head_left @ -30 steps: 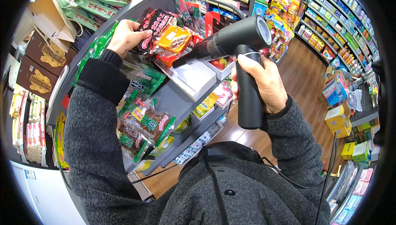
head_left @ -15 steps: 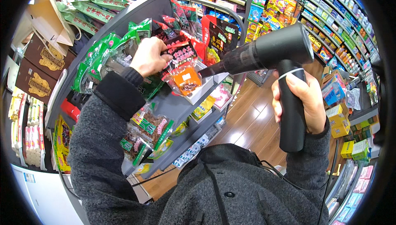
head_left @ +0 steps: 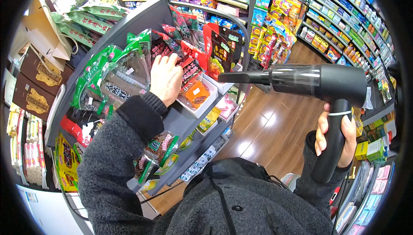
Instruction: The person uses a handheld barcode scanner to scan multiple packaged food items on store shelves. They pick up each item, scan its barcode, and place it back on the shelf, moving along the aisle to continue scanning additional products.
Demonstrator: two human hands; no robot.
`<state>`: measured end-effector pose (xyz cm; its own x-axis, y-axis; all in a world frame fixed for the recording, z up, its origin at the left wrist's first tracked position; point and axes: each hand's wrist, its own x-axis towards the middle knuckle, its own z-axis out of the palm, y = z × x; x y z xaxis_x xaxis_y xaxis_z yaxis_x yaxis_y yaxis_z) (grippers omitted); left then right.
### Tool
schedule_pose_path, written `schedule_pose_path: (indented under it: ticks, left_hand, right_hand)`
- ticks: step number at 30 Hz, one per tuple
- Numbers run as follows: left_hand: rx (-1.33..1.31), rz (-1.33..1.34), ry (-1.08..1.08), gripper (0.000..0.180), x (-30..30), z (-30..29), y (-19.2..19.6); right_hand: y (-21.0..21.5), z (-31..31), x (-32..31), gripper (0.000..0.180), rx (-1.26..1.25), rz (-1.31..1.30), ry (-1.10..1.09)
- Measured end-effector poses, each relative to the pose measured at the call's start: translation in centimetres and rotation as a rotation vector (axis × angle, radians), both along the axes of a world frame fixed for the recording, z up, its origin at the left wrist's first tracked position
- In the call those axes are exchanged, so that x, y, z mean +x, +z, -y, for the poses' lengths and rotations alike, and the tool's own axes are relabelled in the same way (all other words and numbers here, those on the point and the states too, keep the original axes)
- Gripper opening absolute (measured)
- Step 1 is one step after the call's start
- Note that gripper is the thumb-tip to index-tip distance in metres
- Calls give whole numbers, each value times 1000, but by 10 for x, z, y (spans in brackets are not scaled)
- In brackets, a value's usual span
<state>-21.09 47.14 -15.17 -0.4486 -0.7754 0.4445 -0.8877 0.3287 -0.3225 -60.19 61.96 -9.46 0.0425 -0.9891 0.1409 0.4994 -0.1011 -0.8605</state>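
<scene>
A: In the head view, where is the black handheld vacuum cleaner (head_left: 342, 84)?

B: Well to the right of the white open-topped box (head_left: 208, 100), with its slim nozzle (head_left: 245, 78) pointing left, back toward that box. The right hand (head_left: 337, 138) is wrapped round its handle

A: And the left hand (head_left: 165, 78)?

B: Just left of the white box, back of the hand upward, fingers bent over the top of a black-and-red snack packet (head_left: 195, 89) with an orange patch. I cannot tell whether the fingertips pinch it

A: Where does that packet sit?

B: Its lower end is in the white box, its upper part leaning left toward the hand

A: What else is around the box?

B: A grey shelf unit (head_left: 174, 121) under it, green-edged clear packets (head_left: 124, 86) to its left, and a black pouch (head_left: 232, 47) beyond it. A second white box (head_left: 224, 87) stands just beside it on the right, and the wood-plank floor (head_left: 262, 127) shows farther right
</scene>
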Motion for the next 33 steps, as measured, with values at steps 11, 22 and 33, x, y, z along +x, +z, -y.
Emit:
schedule_pose_path:
  ticks: [11,22,33]
  left_hand:
    - [31,-177,-370,65,-51,-2,59]
    - [347,62,-486,82,-93,70,90]
    - [414,75,-470,12,-96,75,81]
  right_hand:
    - [-18,8,-52,48,-24,22,71]
    - [-26,68,-85,51,20,0,96]
    - [-14,91,-92,59,62,-4,82]
